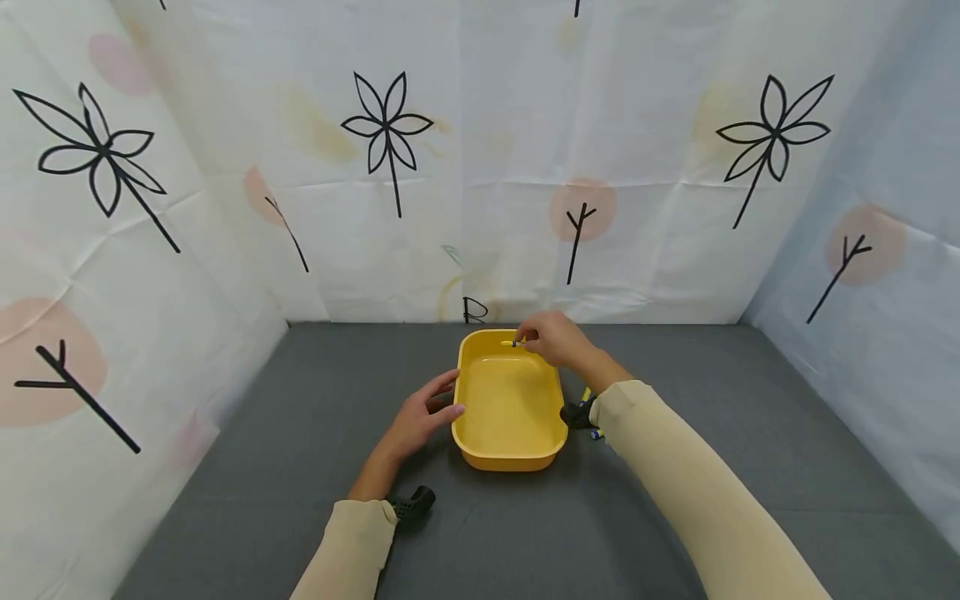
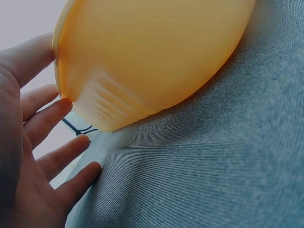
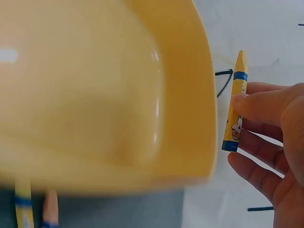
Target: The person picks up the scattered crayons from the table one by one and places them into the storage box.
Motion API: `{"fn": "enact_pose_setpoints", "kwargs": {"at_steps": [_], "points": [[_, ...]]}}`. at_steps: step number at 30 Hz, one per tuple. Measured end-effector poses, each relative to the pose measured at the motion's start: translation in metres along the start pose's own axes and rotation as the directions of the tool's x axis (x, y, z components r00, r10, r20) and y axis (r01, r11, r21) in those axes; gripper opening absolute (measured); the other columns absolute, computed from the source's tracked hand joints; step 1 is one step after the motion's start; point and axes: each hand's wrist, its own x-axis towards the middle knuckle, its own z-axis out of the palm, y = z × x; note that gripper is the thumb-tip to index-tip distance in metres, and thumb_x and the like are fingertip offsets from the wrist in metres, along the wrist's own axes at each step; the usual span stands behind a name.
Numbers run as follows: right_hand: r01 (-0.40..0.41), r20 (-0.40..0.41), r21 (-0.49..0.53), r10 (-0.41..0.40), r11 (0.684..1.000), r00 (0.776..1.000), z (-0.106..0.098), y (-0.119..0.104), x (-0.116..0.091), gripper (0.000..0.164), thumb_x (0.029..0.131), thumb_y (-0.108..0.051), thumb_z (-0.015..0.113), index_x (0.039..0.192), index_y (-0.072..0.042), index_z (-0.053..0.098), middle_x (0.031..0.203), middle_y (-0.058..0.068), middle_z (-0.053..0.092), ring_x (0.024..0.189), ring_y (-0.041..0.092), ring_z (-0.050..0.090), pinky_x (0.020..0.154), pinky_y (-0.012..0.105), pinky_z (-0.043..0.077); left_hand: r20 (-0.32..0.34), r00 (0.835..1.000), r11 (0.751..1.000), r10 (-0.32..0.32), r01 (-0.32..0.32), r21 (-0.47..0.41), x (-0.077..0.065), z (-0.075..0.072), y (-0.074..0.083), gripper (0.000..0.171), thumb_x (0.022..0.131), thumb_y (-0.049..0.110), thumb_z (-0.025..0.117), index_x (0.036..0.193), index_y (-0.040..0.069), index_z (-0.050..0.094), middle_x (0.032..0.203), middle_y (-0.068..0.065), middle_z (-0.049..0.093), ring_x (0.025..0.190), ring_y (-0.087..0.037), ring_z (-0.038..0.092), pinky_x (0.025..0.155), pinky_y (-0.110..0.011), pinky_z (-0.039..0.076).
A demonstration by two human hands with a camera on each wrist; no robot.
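A yellow plastic tray (image 1: 510, 461) stands on the grey table, its inside bare in the head view. My right hand (image 1: 553, 337) pinches a yellow crayon (image 3: 236, 107) with blue bands between thumb and fingers, above the tray's far end. At the tray's left side, my left hand (image 1: 422, 417) touches the rim with its fingers spread and fairly straight. The left wrist view shows the fingertips (image 2: 61, 107) of that hand against the tray's outer wall.
Right of the tray, partly behind my right wrist, lie more crayons (image 1: 597, 433). The right wrist view shows a yellow crayon (image 3: 23, 209) and a peach-coloured one (image 3: 50, 209) there. A patterned white cloth (image 1: 510, 158) hangs behind the grey table (image 1: 360, 358).
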Motion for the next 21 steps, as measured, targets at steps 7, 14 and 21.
{"fn": "enact_pose_setpoints", "kwargs": {"at_steps": [7,14,21], "points": [[-0.061,0.031,-0.022,0.062,0.998,0.998,0.021,-0.005,0.015,0.014,0.092,-0.005,0.065,0.103,-0.009,0.075,0.091,0.004,0.065,0.081,0.021,0.057,0.075,0.034,0.05,-0.009,1.0,1.0,0.009,-0.009,0.018,0.001,-0.001,-0.002,0.064,0.094,0.024,0.066,0.149,0.005,0.039,0.15,-0.015,0.039,0.134,-0.038,0.04,0.105,-0.052,0.036],[-0.173,0.046,-0.014,0.173,0.985,0.984,0.039,-0.011,0.027,0.013,0.091,-0.005,0.066,0.099,-0.01,0.075,0.099,0.007,0.065,0.089,0.023,0.059,0.078,0.034,0.052,-0.021,1.0,1.0,0.003,-0.003,0.027,-0.003,-0.001,0.0,0.063,0.094,0.022,0.066,0.149,0.006,0.039,0.148,-0.02,0.04,0.127,-0.045,0.046,0.101,-0.055,0.04],[-0.2,0.059,-0.046,0.202,0.979,0.978,0.053,-0.008,0.032,0.014,0.089,-0.004,0.067,0.099,-0.01,0.076,0.101,0.007,0.067,0.093,0.024,0.06,0.085,0.037,0.05,-0.016,1.0,0.999,0.018,-0.017,0.044,-0.003,-0.002,0.002,0.061,0.095,0.018,0.064,0.149,0.006,0.039,0.147,-0.022,0.041,0.125,-0.046,0.046,0.1,-0.056,0.04]]}}
